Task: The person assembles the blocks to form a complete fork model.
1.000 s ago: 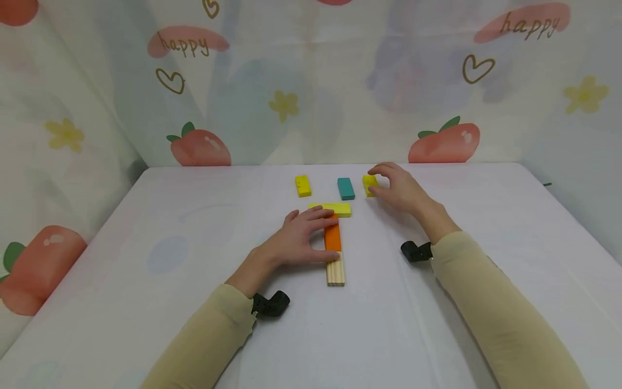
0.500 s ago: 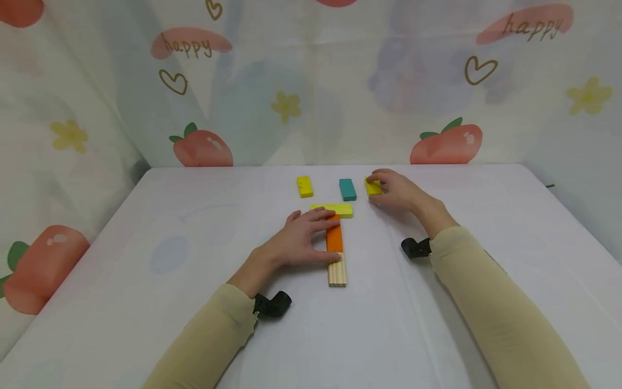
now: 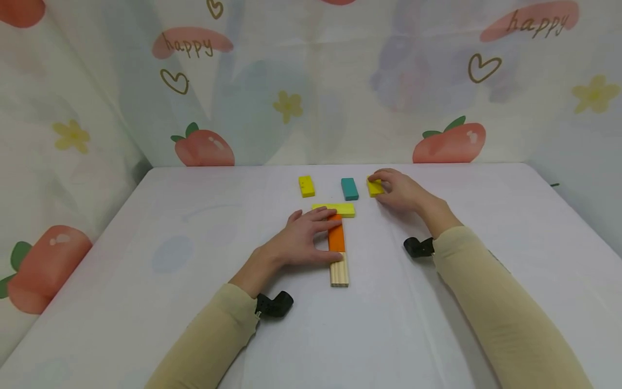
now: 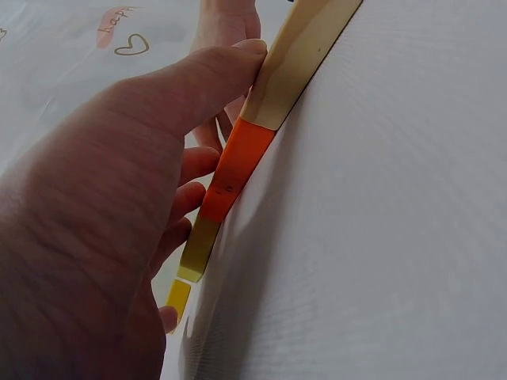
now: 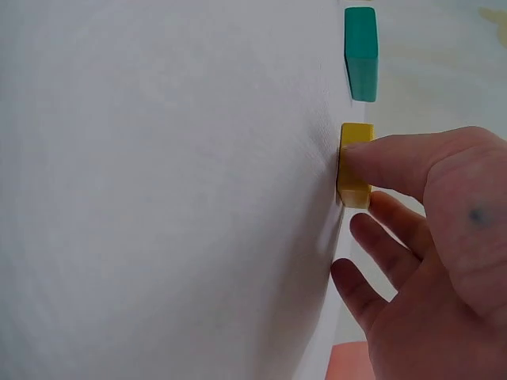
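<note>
My right hand [image 3: 400,192] pinches a yellow block [image 5: 355,170] at the far side of the table, with the thumb on its near end in the right wrist view. My left hand [image 3: 306,237] lies with extended fingers over a line of flat blocks. Its thumb touches the plain wooden block [image 3: 339,273], and its fingertips reach the orange block [image 3: 336,240] and the yellow-green block [image 3: 346,209]. The wooden and orange blocks run end to end. Crosswise at their far end lies the yellow-green one.
A teal block [image 3: 349,189] lies left of the pinched yellow block. Further left is another yellow block [image 3: 306,186]. A patterned cloth backdrop [image 3: 320,81] rises behind the white tabletop [image 3: 364,335].
My right thumb and fingers have closed in on the yellow block, which stays about where it was. The left hand holds its place on the line of blocks.
</note>
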The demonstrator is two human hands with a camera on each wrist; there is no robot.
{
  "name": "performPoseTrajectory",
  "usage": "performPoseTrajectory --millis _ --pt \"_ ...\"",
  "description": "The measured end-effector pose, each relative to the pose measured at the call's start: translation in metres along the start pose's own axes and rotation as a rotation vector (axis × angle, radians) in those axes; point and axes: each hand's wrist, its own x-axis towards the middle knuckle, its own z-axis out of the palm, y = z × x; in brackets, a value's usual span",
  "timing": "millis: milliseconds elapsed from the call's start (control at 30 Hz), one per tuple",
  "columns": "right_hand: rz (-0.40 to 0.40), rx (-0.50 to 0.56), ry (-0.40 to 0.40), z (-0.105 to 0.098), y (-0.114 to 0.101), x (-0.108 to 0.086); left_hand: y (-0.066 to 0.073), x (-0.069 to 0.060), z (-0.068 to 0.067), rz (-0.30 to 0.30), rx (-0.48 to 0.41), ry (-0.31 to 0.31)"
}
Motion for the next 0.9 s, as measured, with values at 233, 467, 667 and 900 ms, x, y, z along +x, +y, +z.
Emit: performPoseTrajectory --millis 233,467,667,900 --pt "0.014 0.024 -0.01 -0.0006 -0.0001 -0.001 0.0007 0.0 -0.0003 0.002 -0.011 0.001" --pt "0.013 0.02 0.001 -0.0009 0.0013 -0.0019 0.0007 0.0001 -0.0006 -0.002 0.003 -0.009" --pt "0.023 0.025 0.003 -0.0015 0.0009 -0.0027 0.0012 0.0 -0.0017 -0.008 0.004 -0.014" --pt "0.021 0.033 0.015 -0.0016 0.0008 -0.0047 0.0015 0.0001 -0.0019 -0.006 0.001 -0.018"
